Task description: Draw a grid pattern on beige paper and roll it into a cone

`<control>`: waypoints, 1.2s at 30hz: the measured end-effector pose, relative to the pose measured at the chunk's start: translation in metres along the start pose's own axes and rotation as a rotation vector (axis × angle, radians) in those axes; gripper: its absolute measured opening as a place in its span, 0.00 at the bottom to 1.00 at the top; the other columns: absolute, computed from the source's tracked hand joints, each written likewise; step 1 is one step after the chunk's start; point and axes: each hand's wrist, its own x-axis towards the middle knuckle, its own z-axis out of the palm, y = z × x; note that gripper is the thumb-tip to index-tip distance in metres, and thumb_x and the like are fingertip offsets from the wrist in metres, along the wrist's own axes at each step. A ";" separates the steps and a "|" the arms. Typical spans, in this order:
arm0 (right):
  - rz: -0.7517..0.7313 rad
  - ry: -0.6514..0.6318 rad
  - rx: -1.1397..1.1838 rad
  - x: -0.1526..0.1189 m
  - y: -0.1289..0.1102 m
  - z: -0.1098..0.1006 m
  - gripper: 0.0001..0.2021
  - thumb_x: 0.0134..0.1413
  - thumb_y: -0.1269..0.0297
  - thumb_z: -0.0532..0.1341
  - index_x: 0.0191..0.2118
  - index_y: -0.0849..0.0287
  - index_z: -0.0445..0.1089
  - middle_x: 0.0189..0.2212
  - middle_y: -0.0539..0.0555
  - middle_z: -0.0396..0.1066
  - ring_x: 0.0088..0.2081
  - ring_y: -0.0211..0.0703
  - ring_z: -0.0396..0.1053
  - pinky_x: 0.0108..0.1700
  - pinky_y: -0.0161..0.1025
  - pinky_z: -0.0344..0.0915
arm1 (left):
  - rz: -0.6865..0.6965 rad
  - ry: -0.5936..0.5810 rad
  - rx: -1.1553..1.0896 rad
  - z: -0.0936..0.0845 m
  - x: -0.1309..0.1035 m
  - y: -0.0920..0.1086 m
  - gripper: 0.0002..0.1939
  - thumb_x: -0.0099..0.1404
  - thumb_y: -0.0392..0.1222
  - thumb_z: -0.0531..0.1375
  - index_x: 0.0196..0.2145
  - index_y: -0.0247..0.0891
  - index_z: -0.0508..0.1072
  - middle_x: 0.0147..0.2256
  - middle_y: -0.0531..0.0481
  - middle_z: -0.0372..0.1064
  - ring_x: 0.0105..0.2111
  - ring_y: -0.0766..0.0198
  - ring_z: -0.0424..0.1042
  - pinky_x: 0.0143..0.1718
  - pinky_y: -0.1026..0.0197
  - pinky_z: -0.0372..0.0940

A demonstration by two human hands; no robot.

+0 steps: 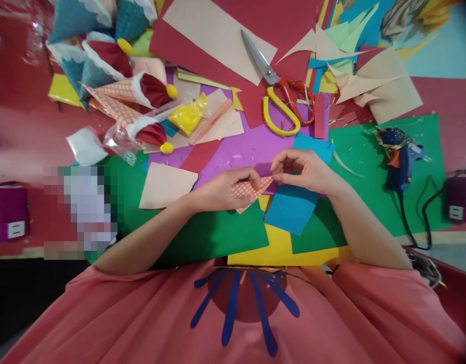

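An orange-and-white checked paper cone [250,190] is held in my left hand [223,191], thumb and fingers closed about its wider part. Its narrow tip points right. At that tip is my right hand [303,169], thumb and forefinger pinched close together there, the other fingers curled. Beneath the right hand lies a blue paper strip [291,210]. Left of the left hand rests a cream paper piece [167,186]. Both hands are over green sheets [218,235] and a purple sheet [236,151].
Large scissors [280,96] with yellow and red handles lie beyond my hands. A blue glue gun [402,164] with a cord is at right. Finished-looking checked cones [123,93] with white trim cluster at upper left. Paper scraps [342,50] spread at upper right.
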 end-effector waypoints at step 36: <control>0.094 0.100 0.066 0.002 0.001 0.007 0.07 0.54 0.63 0.62 0.30 0.61 0.68 0.21 0.46 0.67 0.23 0.31 0.65 0.25 0.30 0.62 | 0.100 0.034 0.002 0.002 -0.001 -0.005 0.19 0.58 0.42 0.60 0.47 0.36 0.70 0.47 0.46 0.73 0.47 0.61 0.73 0.47 0.62 0.68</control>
